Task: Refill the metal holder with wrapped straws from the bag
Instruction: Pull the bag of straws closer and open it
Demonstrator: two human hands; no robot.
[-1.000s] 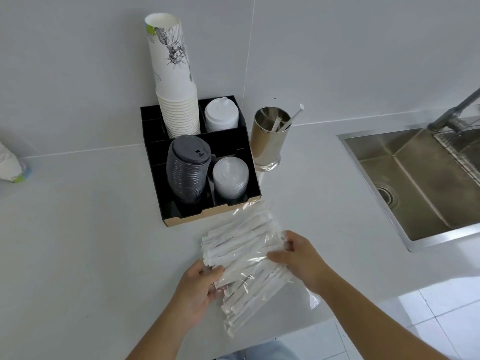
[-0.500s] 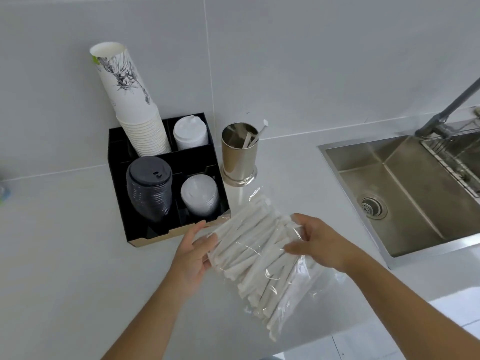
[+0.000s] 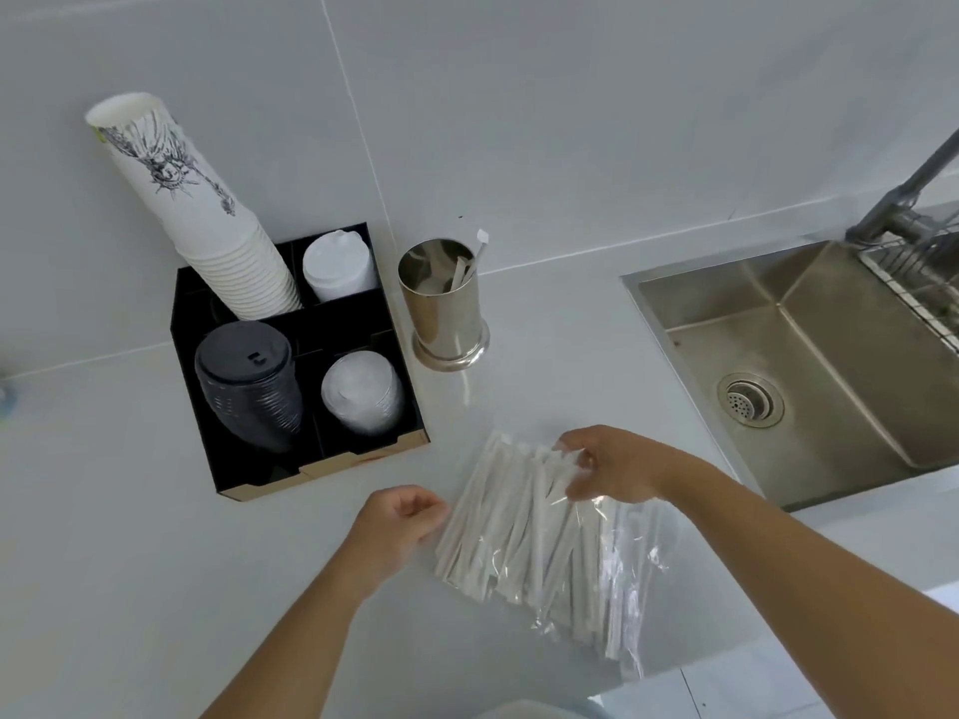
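Observation:
A clear plastic bag of white wrapped straws (image 3: 539,542) lies slanted on the white counter, in front of me. My right hand (image 3: 617,467) grips the bag's far upper end, with its fingers closed over the straw tips. My left hand (image 3: 402,518) is curled at the bag's left edge and seems to pinch the plastic there. The shiny metal holder (image 3: 446,313) stands upright beyond the bag, apart from both hands. It has a couple of wrapped straws (image 3: 469,264) leaning inside.
A black organizer (image 3: 189,402) left of the holder carries a tilted stack of paper cups (image 3: 207,215) and stacks of black and white lids. A steel sink (image 3: 830,350) with a faucet (image 3: 913,189) lies to the right. The counter's front edge runs near the bag's lower end.
The bag has swung round and shifted right, away from the organizer. My right hand moved up to its far end. My left hand slid from beneath the bag to its left edge.

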